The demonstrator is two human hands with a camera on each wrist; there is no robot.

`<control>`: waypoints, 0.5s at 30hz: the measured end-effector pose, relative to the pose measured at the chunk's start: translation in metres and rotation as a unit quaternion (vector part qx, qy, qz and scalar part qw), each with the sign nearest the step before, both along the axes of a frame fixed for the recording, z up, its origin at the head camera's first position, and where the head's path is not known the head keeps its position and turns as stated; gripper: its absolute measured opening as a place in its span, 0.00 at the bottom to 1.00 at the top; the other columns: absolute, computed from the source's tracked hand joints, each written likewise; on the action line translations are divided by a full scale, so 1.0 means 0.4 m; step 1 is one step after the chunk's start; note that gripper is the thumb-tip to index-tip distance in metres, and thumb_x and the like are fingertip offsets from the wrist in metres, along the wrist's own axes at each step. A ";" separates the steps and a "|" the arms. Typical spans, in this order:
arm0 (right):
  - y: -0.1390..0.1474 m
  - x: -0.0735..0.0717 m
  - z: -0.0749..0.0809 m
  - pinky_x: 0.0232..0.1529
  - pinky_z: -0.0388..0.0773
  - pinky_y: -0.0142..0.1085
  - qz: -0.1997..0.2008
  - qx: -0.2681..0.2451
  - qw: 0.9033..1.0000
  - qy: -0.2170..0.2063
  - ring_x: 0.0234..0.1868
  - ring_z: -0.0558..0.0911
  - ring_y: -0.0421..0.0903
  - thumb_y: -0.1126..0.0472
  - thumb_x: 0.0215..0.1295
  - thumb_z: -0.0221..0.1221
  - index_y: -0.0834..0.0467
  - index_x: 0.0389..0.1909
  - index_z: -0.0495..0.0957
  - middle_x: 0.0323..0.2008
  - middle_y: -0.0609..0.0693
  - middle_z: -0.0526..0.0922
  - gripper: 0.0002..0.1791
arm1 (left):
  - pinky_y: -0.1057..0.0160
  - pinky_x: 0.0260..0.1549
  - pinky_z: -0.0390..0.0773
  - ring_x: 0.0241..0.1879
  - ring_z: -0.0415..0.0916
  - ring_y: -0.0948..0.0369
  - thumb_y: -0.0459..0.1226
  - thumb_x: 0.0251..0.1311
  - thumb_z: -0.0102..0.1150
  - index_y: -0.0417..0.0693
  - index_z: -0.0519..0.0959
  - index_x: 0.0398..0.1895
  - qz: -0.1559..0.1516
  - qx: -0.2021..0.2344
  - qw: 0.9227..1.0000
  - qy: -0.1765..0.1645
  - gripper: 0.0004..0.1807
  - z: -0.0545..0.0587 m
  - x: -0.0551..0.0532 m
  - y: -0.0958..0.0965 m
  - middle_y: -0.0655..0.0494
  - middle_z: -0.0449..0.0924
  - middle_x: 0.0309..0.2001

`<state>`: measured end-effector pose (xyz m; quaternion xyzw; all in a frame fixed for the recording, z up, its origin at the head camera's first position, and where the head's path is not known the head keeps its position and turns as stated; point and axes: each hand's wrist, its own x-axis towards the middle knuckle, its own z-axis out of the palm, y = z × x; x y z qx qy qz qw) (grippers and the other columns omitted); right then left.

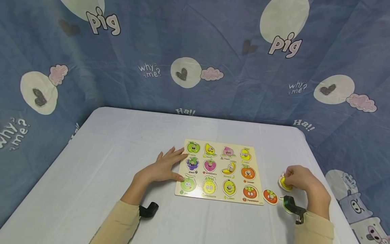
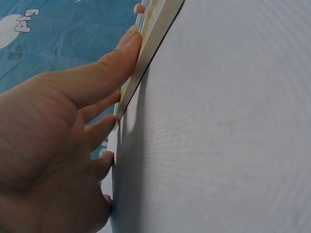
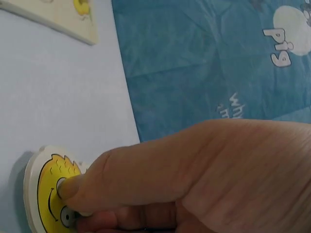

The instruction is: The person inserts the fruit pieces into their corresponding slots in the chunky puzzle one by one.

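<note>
A wooden fruit puzzle board (image 1: 219,196) lies on the white table. My left hand (image 1: 166,166) is spread at its left edge, thumb and fingertips touching it, as the left wrist view also shows. To the right of the board, my right hand (image 1: 301,178) pinches a yellow pineapple puzzle piece (image 3: 53,194) between thumb and fingers; its knob is mostly hidden by them. The piece is tilted close to the tabletop. A persimmon piece (image 1: 270,197) lies beside the board's lower right corner. Near it is a green-edged piece (image 1: 285,206), mostly covered by the right wrist camera.
Several knobbed fruit pieces, such as the orange (image 1: 248,173), sit in the board's upper rows. Black cameras are strapped to both wrists. A blue printed curtain (image 1: 237,98) hangs behind the white table (image 1: 128,135) and along its sides.
</note>
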<state>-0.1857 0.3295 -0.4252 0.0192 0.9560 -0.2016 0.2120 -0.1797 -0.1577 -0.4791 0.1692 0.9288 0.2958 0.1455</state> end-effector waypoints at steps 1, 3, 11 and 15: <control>-0.006 -0.001 0.000 0.24 0.65 0.36 0.003 -0.002 1.000 0.004 0.26 0.70 0.46 0.66 0.47 0.58 0.59 0.24 0.74 0.21 0.48 0.72 0.03 | 0.29 0.72 0.31 0.81 0.33 0.44 0.56 0.43 0.75 0.58 0.62 0.76 0.001 -0.001 1.000 0.000 0.54 0.000 0.000 0.000 0.54 0.49 0.80; -0.018 -0.002 0.000 0.24 0.64 0.36 0.010 -0.006 1.000 0.008 0.26 0.69 0.46 0.66 0.47 0.58 0.59 0.24 0.74 0.22 0.48 0.72 0.03 | 0.29 0.72 0.31 0.81 0.33 0.44 0.57 0.43 0.75 0.58 0.62 0.76 0.002 -0.001 1.000 0.000 0.54 0.000 0.001 0.000 0.54 0.49 0.80; -0.062 -0.009 -0.001 0.25 0.62 0.37 0.028 0.000 0.999 0.021 0.26 0.68 0.47 0.67 0.47 0.57 0.58 0.23 0.72 0.22 0.49 0.71 0.03 | 0.29 0.73 0.31 0.81 0.33 0.44 0.57 0.44 0.75 0.59 0.61 0.76 0.000 -0.001 1.000 0.000 0.54 0.004 0.001 0.000 0.54 0.49 0.80; -0.077 -0.010 -0.002 0.25 0.63 0.37 0.036 -0.008 0.999 0.025 0.26 0.69 0.46 0.68 0.47 0.57 0.58 0.24 0.72 0.22 0.49 0.71 0.03 | 0.29 0.73 0.31 0.81 0.33 0.44 0.56 0.44 0.75 0.59 0.61 0.76 -0.003 -0.001 1.000 -0.001 0.53 0.005 0.002 0.000 0.54 0.49 0.80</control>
